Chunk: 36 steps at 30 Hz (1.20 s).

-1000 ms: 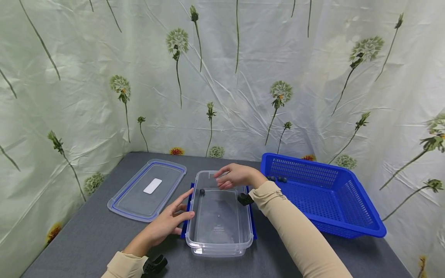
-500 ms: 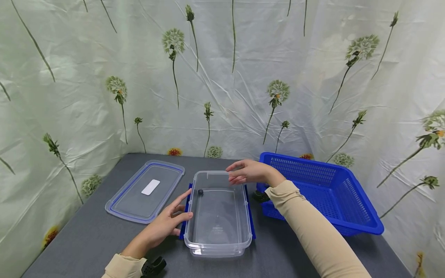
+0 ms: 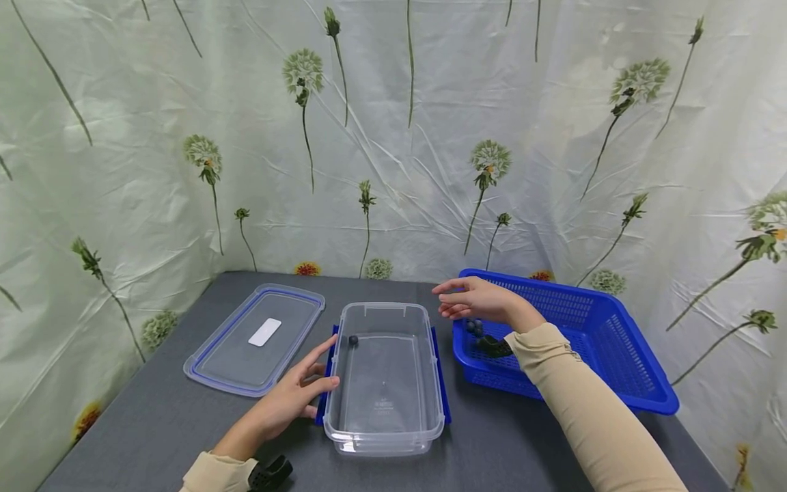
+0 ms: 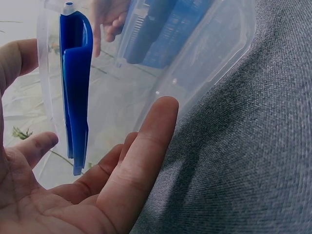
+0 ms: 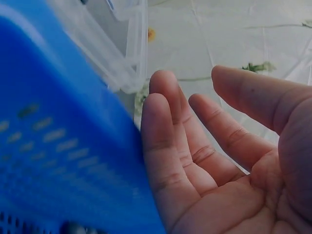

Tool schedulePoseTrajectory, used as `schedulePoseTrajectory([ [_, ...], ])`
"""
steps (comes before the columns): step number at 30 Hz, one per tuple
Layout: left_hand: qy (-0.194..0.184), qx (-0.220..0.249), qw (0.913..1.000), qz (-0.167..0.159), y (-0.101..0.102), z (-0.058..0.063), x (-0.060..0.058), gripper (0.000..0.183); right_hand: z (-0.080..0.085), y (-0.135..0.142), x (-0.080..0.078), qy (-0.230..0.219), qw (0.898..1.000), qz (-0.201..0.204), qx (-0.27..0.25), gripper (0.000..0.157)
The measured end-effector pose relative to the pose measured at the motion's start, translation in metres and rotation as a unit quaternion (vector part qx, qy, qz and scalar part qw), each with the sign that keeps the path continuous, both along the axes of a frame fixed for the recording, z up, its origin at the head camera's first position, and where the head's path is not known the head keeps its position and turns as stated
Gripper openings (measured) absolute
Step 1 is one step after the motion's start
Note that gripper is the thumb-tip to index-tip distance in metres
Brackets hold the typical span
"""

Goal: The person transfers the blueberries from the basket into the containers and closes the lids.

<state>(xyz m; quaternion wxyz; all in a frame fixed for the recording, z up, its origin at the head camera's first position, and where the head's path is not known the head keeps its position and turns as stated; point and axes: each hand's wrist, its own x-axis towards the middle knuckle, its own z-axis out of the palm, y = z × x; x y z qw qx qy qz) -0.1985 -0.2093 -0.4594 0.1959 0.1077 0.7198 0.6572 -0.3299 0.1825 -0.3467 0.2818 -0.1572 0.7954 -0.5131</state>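
A clear plastic box (image 3: pixel 384 383) with blue side latches stands lidless on the table, and one blueberry (image 3: pixel 353 340) lies inside near its far left corner. My left hand (image 3: pixel 292 396) rests against the box's left side, its fingers spread around the blue latch (image 4: pixel 75 92) without curling round it. Over the left end of the blue basket (image 3: pixel 590 369) hovers my right hand (image 3: pixel 482 301), fingers loosely extended and nothing between them. Just below that hand, several blueberries (image 3: pixel 474 327) sit in the basket, partly hidden by the hand and wrist.
A clear lid (image 3: pixel 277 359) with a blue seal and a white label (image 3: pixel 265 332) lies flat left of the box. Everything stands on a grey table (image 3: pixel 154 424). A flower-printed curtain (image 3: pixel 393 137) hangs behind.
My right hand has moved right, from above the box to above the basket's left end. The left hand stays at the box, and the blueberry in the box stays in place.
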Motion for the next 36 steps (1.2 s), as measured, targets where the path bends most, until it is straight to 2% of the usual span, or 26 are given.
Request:
schedulePoseTrajectory([
  [7,-0.002,-0.002,1.0,0.0,0.0,0.0,0.0,0.079,-0.002,0.026,0.003,0.001,1.0,-0.023,-0.012,0.048],
  [20,-0.001,-0.002,1.0,-0.002,0.0,0.001,0.0,0.079,-0.012,0.055,0.008,-0.001,0.999,-0.047,-0.013,0.05],
  [27,-0.008,0.002,1.0,0.002,0.002,-0.001,0.0,0.079,-0.021,0.068,0.009,-0.005,0.999,-0.042,-0.013,0.055],
  [36,-0.013,-0.001,0.9999,0.005,0.002,-0.001,0.0,0.078,-0.034,0.08,0.011,-0.039,0.999,-0.023,0.016,0.056],
])
